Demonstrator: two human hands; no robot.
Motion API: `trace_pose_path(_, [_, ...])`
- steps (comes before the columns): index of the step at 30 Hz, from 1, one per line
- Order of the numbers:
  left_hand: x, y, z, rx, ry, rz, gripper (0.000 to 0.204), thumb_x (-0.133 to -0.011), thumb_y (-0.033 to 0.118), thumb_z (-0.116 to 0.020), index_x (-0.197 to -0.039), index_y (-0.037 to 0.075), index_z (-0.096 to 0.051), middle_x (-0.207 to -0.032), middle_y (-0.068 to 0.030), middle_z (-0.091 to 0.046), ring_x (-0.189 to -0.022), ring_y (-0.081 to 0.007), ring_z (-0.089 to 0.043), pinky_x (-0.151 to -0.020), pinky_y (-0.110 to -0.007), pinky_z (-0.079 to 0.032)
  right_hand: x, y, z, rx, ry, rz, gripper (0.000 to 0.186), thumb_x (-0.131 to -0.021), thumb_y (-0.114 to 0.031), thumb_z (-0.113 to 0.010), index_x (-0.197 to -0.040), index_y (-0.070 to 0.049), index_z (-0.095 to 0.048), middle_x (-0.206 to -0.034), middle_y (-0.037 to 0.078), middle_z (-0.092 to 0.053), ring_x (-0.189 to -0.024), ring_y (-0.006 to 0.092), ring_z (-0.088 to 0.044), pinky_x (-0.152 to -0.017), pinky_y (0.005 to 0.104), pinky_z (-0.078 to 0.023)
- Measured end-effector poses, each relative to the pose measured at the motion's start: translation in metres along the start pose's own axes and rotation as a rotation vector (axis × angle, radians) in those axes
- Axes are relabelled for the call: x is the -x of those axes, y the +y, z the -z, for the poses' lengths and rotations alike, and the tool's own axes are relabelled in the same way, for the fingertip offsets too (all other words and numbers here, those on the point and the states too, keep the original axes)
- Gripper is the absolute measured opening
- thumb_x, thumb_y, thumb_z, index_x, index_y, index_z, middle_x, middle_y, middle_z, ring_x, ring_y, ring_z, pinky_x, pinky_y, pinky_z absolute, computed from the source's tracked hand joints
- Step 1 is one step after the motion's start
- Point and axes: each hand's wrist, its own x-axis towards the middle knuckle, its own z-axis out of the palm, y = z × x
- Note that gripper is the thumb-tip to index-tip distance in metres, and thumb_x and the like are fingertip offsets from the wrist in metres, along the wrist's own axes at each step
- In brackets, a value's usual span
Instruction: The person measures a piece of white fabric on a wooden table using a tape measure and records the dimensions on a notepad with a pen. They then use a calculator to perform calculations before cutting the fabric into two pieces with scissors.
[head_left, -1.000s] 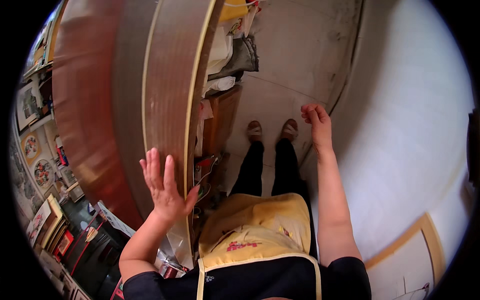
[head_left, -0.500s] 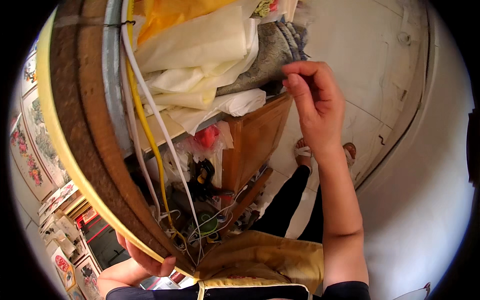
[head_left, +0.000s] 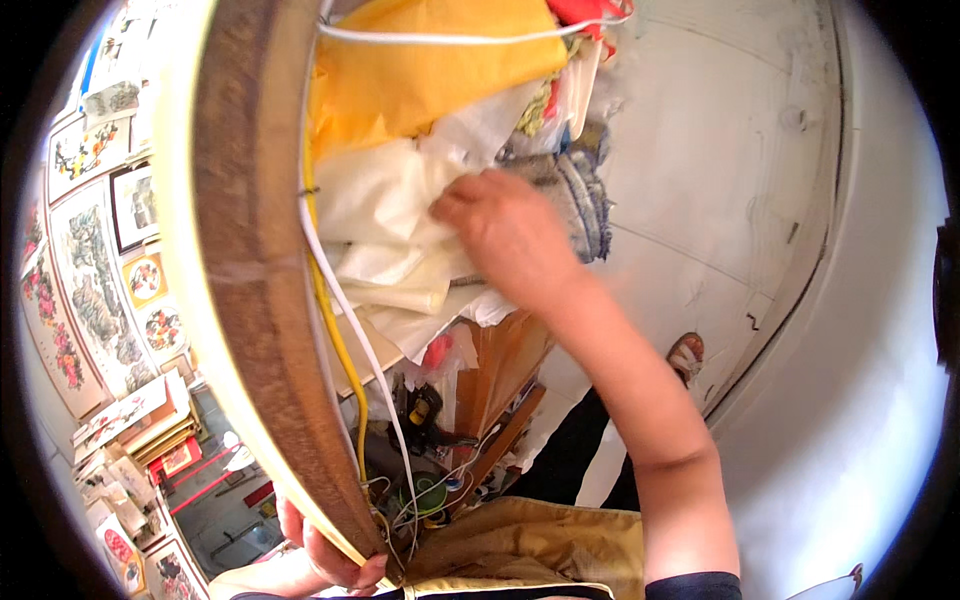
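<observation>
Your right hand reaches over a heap of soft cloths, its fingers bent and drawn close together at the cream cloth; their tips point down into it, and you cannot tell from this angle whether they pinch a fold or only touch it. The cream cloth lies in loose folds to the right of a long brown board with a pale edge, just below a bright yellow cloth in the view. A gray patterned cloth with a rough edge lies partly behind your right hand. Your left hand, low in the view, is clamped on the pale edge of the board, with the thumb on the near side and the fingers curled round the other. A yellow cord and a white cord run down along the board, side by side for much of their length. Below the cloths you have a wooden panel, a clear plastic bag with something red in it, and a black-and-yellow object among tangled wires. Your sandalled foot stands on the pale tiled floor. Pictures crowd the far left.
</observation>
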Motion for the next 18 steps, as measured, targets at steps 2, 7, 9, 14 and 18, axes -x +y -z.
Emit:
trace_pose_path(2, [0.012, -0.001, 0.006, 0.128, -0.003, -0.008, 0.092, -0.087, 0.046, -0.051, -0.145, -0.018, -0.018, -0.140, -0.0521, -0.020, -0.132, -0.0616, -0.030, -0.106, -0.068, -0.033, -0.007, -0.019, -0.002, -0.012, -0.095, 0.044, 0.040, -0.076, -0.008, -0.067, -0.116, -0.007, -0.066, -0.109, 0.011, -0.063, -0.106, 0.0293, -0.060, -0.094, 0.0383, -0.049])
trace_pose_path(7, [-0.001, 0.006, 0.044, 0.205, -0.351, 0.180, 0.096, -0.089, 0.056, -0.054, -0.147, -0.014, -0.022, -0.149, -0.0488, -0.012, -0.142, -0.0568, -0.019, -0.116, -0.063, -0.020, -0.006, -0.016, 0.008, -0.155, -0.004, 0.102, 0.038, -0.080, -0.030, -0.072, -0.108, -0.004, -0.068, -0.114, 0.013, -0.063, -0.105, 0.0313, -0.058, -0.096, 0.0394, -0.047])
trace_pose_path(9, [0.003, 0.008, 0.051, 0.286, -0.372, 0.274, 0.093, -0.088, 0.060, -0.055, -0.144, -0.010, -0.032, -0.153, -0.0376, -0.020, -0.144, -0.0495, -0.021, -0.119, -0.061, -0.010, -0.011, -0.023, 0.028, -0.079, 0.043, 0.065, 0.049, -0.079, -0.035, -0.075, -0.117, -0.005, -0.066, -0.121, 0.011, -0.063, -0.107, 0.0309, -0.057, -0.098, 0.0399, -0.046])
trace_pose_path(14, [-0.068, -0.035, 0.040, 0.240, -0.073, 0.116, 0.088, -0.091, 0.068, -0.045, -0.137, -0.006, -0.043, -0.140, -0.0278, -0.041, -0.140, -0.0422, -0.032, -0.118, -0.064, -0.011, -0.036, -0.001, 0.060, -0.086, 0.195, 0.033, 0.054, -0.084, -0.027, -0.072, -0.132, -0.006, -0.059, -0.138, 0.011, -0.057, -0.120, 0.0319, -0.053, -0.104, 0.0434, -0.043])
trace_pose_path(18, [-0.116, -0.034, -0.016, 0.161, 0.084, 0.084, 0.090, -0.095, 0.069, -0.038, -0.142, -0.008, -0.038, -0.150, -0.0335, -0.031, -0.142, -0.0470, -0.030, -0.118, -0.064, -0.017, -0.080, 0.038, 0.030, 0.069, 0.356, 0.227, 0.070, -0.079, -0.022, -0.073, -0.143, -0.009, -0.048, -0.150, 0.012, -0.045, -0.137, 0.0326, -0.043, -0.111, 0.0443, -0.036])
